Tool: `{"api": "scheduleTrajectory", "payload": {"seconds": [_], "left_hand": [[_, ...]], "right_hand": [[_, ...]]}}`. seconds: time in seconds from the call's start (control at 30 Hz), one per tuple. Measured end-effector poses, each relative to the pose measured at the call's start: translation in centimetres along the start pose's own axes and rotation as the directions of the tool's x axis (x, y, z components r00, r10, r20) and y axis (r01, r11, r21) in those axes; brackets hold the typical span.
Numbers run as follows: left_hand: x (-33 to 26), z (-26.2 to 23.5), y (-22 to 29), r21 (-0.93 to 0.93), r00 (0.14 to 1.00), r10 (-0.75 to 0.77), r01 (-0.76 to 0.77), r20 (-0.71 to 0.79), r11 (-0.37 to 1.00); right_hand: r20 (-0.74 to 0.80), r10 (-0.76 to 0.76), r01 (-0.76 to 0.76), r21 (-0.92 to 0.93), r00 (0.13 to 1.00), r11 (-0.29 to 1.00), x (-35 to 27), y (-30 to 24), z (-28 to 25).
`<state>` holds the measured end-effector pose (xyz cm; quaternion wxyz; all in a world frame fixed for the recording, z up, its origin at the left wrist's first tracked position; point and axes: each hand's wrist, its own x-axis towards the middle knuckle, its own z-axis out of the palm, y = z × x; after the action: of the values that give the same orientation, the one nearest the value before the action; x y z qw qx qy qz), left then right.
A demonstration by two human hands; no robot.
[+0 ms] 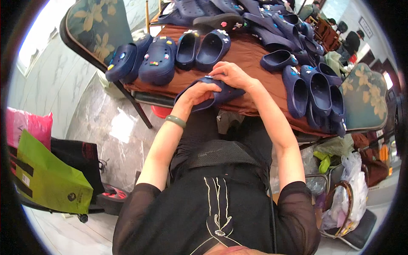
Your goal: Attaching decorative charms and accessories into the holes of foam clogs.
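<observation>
A dark blue clog shoe (221, 97) lies at the near edge of a brown-covered table (250, 59). My left hand (199, 92) grips its left side, a green bangle on that wrist. My right hand (231, 74) presses fingertips on the clog's top, where a small pale charm sits. Beyond my hands stand two plain blue clogs (204, 47) and, to their left, clogs studded with coloured charms (157, 59).
More blue clogs (316, 91) line the table's right side and pile up at the back (255, 17). Flower-patterned chairs stand at far left (97, 25) and right (365, 97). A green paper bag (46, 176) and pink bag sit on the marble floor left; plastic bags at right.
</observation>
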<state>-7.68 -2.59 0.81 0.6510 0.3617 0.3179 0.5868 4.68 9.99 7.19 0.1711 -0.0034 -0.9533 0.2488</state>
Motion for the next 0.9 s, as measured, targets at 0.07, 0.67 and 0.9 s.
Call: {"api": "scheduleTrajectory", "payload": {"seconds": [0.07, 0.67, 0.9], "left_hand": [[0.1, 0.5, -0.1, -0.003, 1.0, 0.017, -0.017, 0.022, 1.0], [4.3, 1.1, -0.6, -0.145, 0.916, 0.17, -0.236, -0.365, 0.961], [5.9, -1.0, -2.7, 0.124, 0.793, 0.412, -0.401, -0.448, 0.907]], "right_hand": [[-0.027, 0.0, -0.001, -0.051, 1.0, 0.999, -0.4, 0.2, -0.3], [-0.702, 0.236, -0.626, -0.367, 0.672, 0.688, -17.3, 7.1, 1.2], [-0.786, 0.241, -0.729, -0.346, 0.569, 0.59, -17.0, 7.5, 1.7]]}}
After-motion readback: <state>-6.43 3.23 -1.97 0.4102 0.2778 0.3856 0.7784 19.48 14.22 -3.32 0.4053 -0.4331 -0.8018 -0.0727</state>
